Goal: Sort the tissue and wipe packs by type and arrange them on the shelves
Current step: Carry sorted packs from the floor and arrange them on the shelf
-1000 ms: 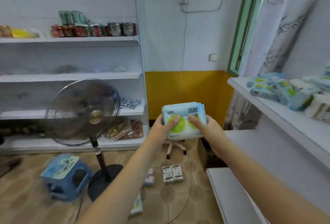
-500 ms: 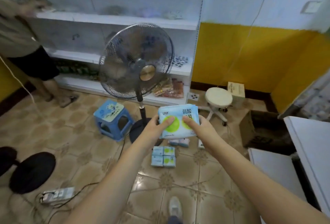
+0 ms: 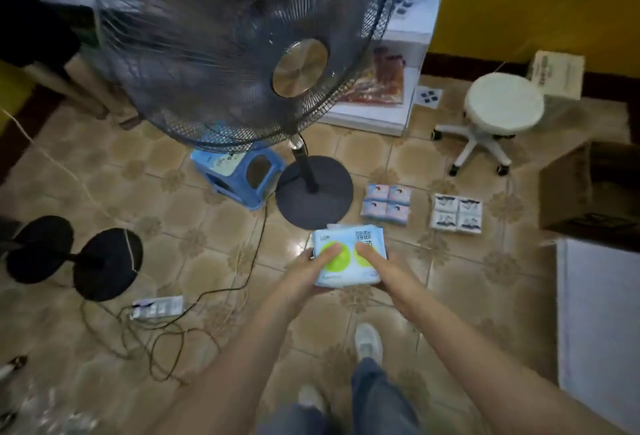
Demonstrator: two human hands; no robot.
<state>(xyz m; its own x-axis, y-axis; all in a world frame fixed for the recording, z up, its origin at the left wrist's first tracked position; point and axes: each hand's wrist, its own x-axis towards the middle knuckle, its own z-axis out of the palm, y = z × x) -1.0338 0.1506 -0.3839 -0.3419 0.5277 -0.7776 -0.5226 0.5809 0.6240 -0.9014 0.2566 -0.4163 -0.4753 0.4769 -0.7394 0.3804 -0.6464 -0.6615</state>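
Observation:
A light-blue wipe pack [image 3: 348, 273] with two green circles sits between both my hands above the tiled floor. My left hand [image 3: 306, 270] grips its left side, thumb on the green circle. My right hand [image 3: 388, 272] grips its right side, thumb on top. On the floor beyond lie a block of blue-pink tissue packs [image 3: 387, 204] and a block of white-navy tissue packs [image 3: 455, 213]. A white shelf [image 3: 599, 327] edge shows at the right.
A standing fan [image 3: 242, 46] looms close ahead, its round base [image 3: 314, 192] by a blue plastic stool [image 3: 239, 175]. A white swivel stool [image 3: 502, 105], a cardboard box [image 3: 588, 188], a power strip [image 3: 157, 306] with cables and black stand bases [image 3: 74, 258] lie around. My shoe [image 3: 369, 343] is below.
My view has swung down from the wall shelves to the floor and closer to the fan. Both hands keep the same hold on the wipe pack, now low over the tiles.

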